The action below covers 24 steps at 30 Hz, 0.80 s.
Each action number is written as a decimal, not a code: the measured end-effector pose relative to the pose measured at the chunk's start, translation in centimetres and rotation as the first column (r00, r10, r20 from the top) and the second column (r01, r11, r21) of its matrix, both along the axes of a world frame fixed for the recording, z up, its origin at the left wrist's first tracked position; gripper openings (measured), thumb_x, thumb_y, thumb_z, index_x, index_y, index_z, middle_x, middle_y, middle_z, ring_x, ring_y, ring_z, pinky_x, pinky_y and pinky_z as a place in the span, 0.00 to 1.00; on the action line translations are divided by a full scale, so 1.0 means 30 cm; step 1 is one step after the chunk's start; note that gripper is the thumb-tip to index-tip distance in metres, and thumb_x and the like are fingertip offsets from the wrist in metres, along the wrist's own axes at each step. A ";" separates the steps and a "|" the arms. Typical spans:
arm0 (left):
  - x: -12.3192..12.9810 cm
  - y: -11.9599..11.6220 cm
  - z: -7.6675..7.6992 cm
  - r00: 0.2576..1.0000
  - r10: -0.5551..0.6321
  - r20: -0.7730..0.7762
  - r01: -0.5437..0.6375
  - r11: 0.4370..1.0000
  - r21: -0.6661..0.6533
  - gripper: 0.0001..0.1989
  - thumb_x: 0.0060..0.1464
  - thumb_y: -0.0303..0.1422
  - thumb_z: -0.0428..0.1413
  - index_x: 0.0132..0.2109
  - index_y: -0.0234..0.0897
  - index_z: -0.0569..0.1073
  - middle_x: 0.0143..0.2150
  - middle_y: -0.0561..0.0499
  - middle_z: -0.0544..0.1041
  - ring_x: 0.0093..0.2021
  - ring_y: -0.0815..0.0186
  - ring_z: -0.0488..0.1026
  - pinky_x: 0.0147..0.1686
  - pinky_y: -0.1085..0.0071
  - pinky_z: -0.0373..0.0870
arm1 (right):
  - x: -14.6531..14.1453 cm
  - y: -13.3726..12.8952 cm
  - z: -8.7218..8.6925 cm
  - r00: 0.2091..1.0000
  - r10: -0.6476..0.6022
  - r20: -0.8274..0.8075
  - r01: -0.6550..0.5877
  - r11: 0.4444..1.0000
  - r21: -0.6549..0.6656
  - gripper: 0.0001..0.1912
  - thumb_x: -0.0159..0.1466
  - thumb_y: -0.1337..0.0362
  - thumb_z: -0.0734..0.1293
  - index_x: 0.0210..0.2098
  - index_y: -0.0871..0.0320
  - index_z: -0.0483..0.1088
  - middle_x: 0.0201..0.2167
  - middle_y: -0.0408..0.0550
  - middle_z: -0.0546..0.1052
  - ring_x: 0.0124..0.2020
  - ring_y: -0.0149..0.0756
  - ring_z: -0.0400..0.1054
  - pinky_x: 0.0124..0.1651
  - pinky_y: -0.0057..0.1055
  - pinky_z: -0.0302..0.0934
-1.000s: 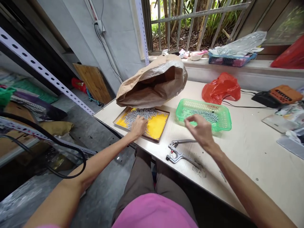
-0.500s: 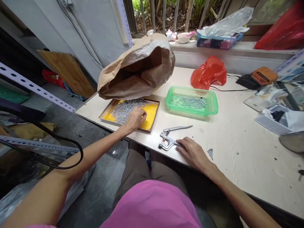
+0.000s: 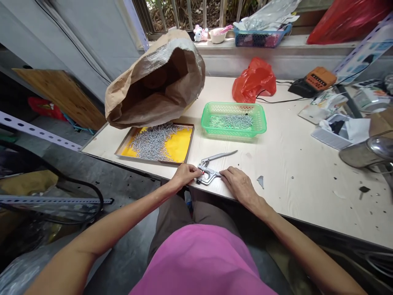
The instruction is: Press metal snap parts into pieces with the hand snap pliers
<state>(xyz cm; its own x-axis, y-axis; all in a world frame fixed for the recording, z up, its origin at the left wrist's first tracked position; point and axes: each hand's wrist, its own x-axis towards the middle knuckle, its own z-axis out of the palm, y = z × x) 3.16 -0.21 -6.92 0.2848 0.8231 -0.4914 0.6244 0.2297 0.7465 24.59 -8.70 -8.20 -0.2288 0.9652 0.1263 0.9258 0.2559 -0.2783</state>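
Note:
Metal hand pliers with a spring and a red part at the jaws lie near the table's front edge, handles apart. My left hand is at the jaw end, fingertips pinched together; whatever sits between them is too small to make out. My right hand has its fingers closed around the end of the lower handle. Behind my left hand is a shallow tray with a yellow bottom, holding a heap of small silvery metal pieces. A green plastic basket farther back holds more such pieces.
A large open paper sack leans over the tray's back edge. A red plastic bag, an orange and black battery charger, a grey box and a metal cup stand to the right. A grey scrap lies near my right hand.
My left hand has moved from the metal pieces in the tray to the jaws of the pliers. My right hand stays at the handle. The camera view has shifted slightly.

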 end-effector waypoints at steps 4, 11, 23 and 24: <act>0.012 -0.009 0.019 1.000 0.019 -0.009 -0.019 0.999 -0.043 0.13 0.49 0.39 0.61 0.31 0.31 0.76 0.15 0.57 0.66 0.16 0.75 0.61 0.17 0.79 0.57 | -0.004 0.003 -0.005 1.000 -0.012 0.006 0.012 1.000 -0.014 0.13 0.70 0.65 0.57 0.44 0.57 0.72 0.37 0.51 0.74 0.39 0.39 0.67 0.40 0.32 0.57; 0.030 -0.011 0.054 0.995 0.044 -0.089 -0.057 0.988 -0.143 0.11 0.50 0.37 0.61 0.32 0.30 0.76 0.15 0.56 0.68 0.15 0.74 0.63 0.17 0.78 0.60 | -0.013 0.004 -0.002 0.998 -0.039 0.044 0.041 0.998 -0.038 0.12 0.69 0.65 0.58 0.43 0.58 0.72 0.37 0.51 0.74 0.38 0.39 0.67 0.39 0.33 0.56; 0.027 0.015 0.050 0.993 -0.063 -0.098 0.044 0.981 -0.187 0.08 0.50 0.33 0.58 0.28 0.31 0.74 0.11 0.59 0.62 0.13 0.75 0.57 0.16 0.77 0.56 | 0.002 0.001 0.009 1.000 -0.012 0.025 0.013 0.999 -0.048 0.14 0.69 0.63 0.57 0.43 0.57 0.72 0.39 0.53 0.74 0.37 0.39 0.66 0.40 0.34 0.57; 0.025 0.013 0.048 0.994 -0.058 -0.094 0.040 0.982 -0.185 0.09 0.51 0.33 0.57 0.28 0.32 0.74 0.11 0.59 0.62 0.13 0.75 0.57 0.16 0.77 0.56 | 0.012 0.007 0.015 1.000 0.003 0.009 -0.003 0.999 -0.045 0.13 0.69 0.61 0.58 0.45 0.57 0.72 0.42 0.54 0.74 0.40 0.40 0.67 0.42 0.34 0.58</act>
<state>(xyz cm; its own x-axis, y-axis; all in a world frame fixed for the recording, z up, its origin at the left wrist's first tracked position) 3.91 0.19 -5.49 0.2651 0.7034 -0.6595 0.7067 0.3236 0.6292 24.97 -8.50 -7.75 -0.2327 0.9692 0.0806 0.9277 0.2461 -0.2808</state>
